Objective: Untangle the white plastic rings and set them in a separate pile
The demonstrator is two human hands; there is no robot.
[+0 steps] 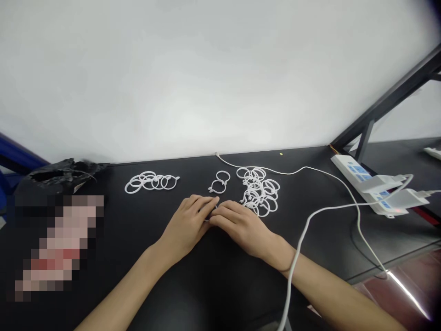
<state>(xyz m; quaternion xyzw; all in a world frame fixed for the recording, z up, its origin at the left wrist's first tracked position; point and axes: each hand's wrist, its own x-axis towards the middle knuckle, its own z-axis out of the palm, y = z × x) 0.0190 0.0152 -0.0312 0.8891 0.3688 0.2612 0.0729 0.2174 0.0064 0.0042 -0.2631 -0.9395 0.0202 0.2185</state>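
My left hand (186, 225) and my right hand (244, 228) meet at the fingertips, low over the black table (193, 299). Both hands have curled fingers closed on a white ring (206, 220), mostly hidden behind them. Just beyond my fingers lie two loose white rings (218, 186), each with a small knob, like curtain rings. A tangled heap of white rings (263, 207) sits close to the right hand. Farther to the left, several more overlapping white rings (168, 182) lie in a row.
A white cable (306, 225) passes in front of my right forearm. At the right stands a power strip (370, 184) with plugged-in adapters. A black plastic bag (62, 177) is at the far left, above a blurred patch. The white wall (179, 82) closes off the back.
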